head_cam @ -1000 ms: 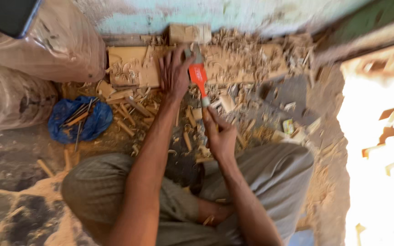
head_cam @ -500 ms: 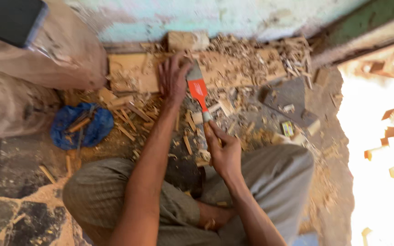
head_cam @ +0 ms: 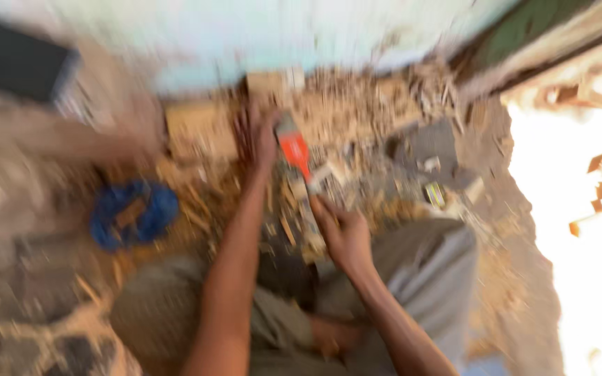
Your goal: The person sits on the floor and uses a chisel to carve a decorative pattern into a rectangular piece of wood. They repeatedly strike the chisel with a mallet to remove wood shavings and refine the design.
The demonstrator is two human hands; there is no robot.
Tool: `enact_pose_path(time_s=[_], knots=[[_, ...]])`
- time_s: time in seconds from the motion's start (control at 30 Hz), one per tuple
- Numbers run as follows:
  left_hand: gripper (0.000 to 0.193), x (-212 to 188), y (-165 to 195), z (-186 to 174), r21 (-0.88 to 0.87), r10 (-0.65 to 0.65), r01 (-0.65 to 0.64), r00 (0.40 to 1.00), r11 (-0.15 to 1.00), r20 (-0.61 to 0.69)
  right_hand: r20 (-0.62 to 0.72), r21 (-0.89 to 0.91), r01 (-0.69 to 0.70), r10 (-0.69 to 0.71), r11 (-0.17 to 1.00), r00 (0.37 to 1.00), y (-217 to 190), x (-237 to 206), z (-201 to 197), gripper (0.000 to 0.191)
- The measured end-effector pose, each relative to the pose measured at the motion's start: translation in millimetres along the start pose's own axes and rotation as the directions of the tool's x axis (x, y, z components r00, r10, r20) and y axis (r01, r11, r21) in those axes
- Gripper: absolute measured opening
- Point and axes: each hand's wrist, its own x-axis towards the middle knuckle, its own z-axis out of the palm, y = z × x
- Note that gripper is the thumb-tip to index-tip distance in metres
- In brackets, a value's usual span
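Observation:
The picture is blurred by motion. My right hand (head_cam: pixel 343 233) is shut on the handle of a hatchet with an orange-red head (head_cam: pixel 294 150), raised over the work. My left hand (head_cam: pixel 256 136) rests flat on a piece of wood lying on a wooden block (head_cam: pixel 200 129) near the wall. The hatchet head hangs just right of my left hand. Wood chips (head_cam: pixel 357 104) cover the ground around the block. My legs in grey-green trousers are folded below.
A blue cloth or bag (head_cam: pixel 134 212) with wood pieces lies at the left. A large pale plastic sack (head_cam: pixel 29 132) fills the upper left. A dark flat stone (head_cam: pixel 430 150) sits at the right, with bright sunlit ground beyond.
The view has swung and blurred. The hatchet stays raised beside my left hand, which remains on the wood.

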Motion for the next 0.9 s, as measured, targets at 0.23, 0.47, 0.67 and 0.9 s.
enact_pose_path(time_s=[0.23, 0.47, 0.67, 0.9], knots=[[0.038, 2, -5, 12, -0.545, -0.163, 0.185, 0.983, 0.818, 0.088, 0.025, -0.174, -0.04, 0.045, 0.984, 0.999, 20, 22, 8, 0.041], [0.033, -5, -9, 12, -0.086, 0.023, -0.027, 0.998, 0.996, -0.052, 0.078, 0.199, -0.185, 0.173, 0.962, 0.982, 10, 22, 2, 0.045], [0.022, -2, -17, 22, 0.018, 0.096, -0.095, 0.989, 0.995, -0.109, 0.014, -0.078, 0.065, -0.064, 0.995, 0.998, -4, 18, 3, 0.042], [0.055, -2, -19, 21, 0.143, 0.172, -0.157, 0.98, 0.977, -0.098, 0.095, 0.255, -0.095, 0.073, 0.962, 0.993, 19, 33, 7, 0.05]])
